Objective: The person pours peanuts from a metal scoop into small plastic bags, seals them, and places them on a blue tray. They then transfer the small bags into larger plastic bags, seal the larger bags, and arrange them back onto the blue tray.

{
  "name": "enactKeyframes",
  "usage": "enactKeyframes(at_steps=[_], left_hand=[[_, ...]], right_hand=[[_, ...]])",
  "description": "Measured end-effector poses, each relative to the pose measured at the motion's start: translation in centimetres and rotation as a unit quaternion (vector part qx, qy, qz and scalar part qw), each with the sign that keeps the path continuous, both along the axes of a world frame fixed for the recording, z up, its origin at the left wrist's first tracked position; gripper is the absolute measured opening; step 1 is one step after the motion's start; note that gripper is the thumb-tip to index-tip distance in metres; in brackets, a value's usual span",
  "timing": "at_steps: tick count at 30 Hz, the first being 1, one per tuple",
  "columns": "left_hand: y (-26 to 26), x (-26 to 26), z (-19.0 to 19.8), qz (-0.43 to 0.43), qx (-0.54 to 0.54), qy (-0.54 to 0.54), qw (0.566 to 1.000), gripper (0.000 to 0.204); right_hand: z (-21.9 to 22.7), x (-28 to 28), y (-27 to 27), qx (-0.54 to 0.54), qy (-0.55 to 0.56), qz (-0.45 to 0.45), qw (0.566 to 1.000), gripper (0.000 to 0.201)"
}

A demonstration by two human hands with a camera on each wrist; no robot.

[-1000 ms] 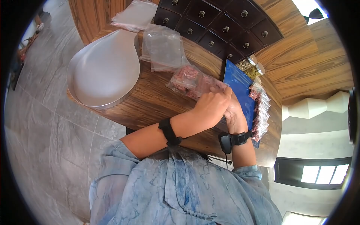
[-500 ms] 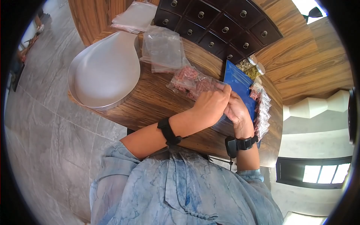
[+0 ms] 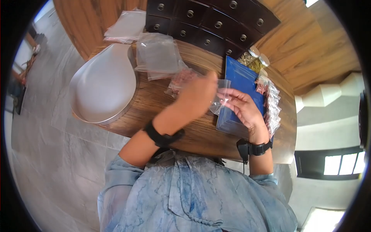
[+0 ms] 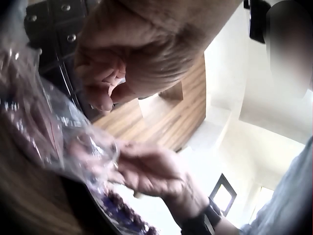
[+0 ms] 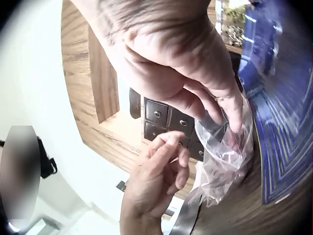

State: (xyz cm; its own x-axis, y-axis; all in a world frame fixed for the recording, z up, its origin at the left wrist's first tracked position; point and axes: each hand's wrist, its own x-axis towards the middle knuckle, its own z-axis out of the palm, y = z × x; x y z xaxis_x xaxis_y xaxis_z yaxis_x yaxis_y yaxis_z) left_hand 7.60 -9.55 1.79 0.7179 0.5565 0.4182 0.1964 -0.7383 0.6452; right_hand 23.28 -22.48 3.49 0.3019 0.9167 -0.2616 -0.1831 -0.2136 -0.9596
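My right hand point(image 3: 247, 110) pinches a small clear plastic bag point(image 3: 222, 94) near its top edge; in the right wrist view the bag point(image 5: 225, 152) hangs loosely from thumb and fingers. My left hand point(image 3: 189, 96), blurred in the head view, is just left of that bag. In the right wrist view its fingers point(image 5: 168, 152) are loosely curled with nothing visible between them. Partly hidden behind the left hand lies a larger clear bag of reddish dried pieces point(image 3: 181, 79). Close by in the left wrist view, this bag point(image 4: 34, 112) looks crumpled.
A blue pouch point(image 3: 243, 81) lies at right, with a row of small filled bags point(image 3: 272, 104) beside it. Clear empty bags point(image 3: 158, 54) and a teardrop-shaped metal tray point(image 3: 102, 85) lie left. Behind stand a dark drawer cabinet point(image 3: 201, 27) and two jars point(image 3: 257, 60).
The hands were together over the bag of reddish pieces. They have come apart: the left shifted left and up, the right slightly right, and the small clear bag now shows between them.
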Motion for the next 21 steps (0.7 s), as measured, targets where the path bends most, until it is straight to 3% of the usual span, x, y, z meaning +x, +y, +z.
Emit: enactKeyframes(at_steps=[2, 5, 8, 11, 12, 15, 18, 21], left_hand=[[2.4, -1.3, 0.9, 0.047, -0.051, -0.004, 0.998, 0.013], [4.8, -3.2, 1.5, 0.015, -0.082, -0.016, 0.996, 0.014], [4.4, -3.5, 0.9, -0.07, -0.094, 0.021, 0.993, 0.018], [2.5, -2.9, -1.0, -0.12, 0.014, 0.015, 0.993, 0.028], [2.0, -3.1, -0.9, -0.118, 0.046, 0.028, 0.992, 0.031], [1.3, -3.1, -1.4, -0.11, 0.084, 0.085, 0.987, 0.033], [2.2, -3.5, -1.3, -0.092, 0.032, 0.141, 0.985, 0.031], [2.5, -3.7, -0.2, -0.077, 0.011, 0.202, 0.976, 0.029]], right_hand=[[0.2, 1.0, -0.8, -0.012, -0.133, 0.004, 0.991, 0.026], [0.8, 1.4, -1.1, -0.011, -0.333, -0.007, 0.943, 0.034], [1.6, 0.3, -0.3, 0.01, -0.486, -0.033, 0.873, 0.05], [-0.1, 1.7, 1.2, 0.07, -0.604, 0.006, 0.794, 0.056], [-0.6, 2.2, 1.7, 0.058, -0.593, 0.014, 0.803, 0.051], [-1.0, 2.4, 2.7, -0.001, -0.63, 0.032, 0.776, 0.03], [0.0, 2.2, 3.2, -0.085, -0.621, 0.041, 0.778, 0.011], [-0.5, 2.3, 3.0, -0.059, -0.618, 0.031, 0.783, 0.012]])
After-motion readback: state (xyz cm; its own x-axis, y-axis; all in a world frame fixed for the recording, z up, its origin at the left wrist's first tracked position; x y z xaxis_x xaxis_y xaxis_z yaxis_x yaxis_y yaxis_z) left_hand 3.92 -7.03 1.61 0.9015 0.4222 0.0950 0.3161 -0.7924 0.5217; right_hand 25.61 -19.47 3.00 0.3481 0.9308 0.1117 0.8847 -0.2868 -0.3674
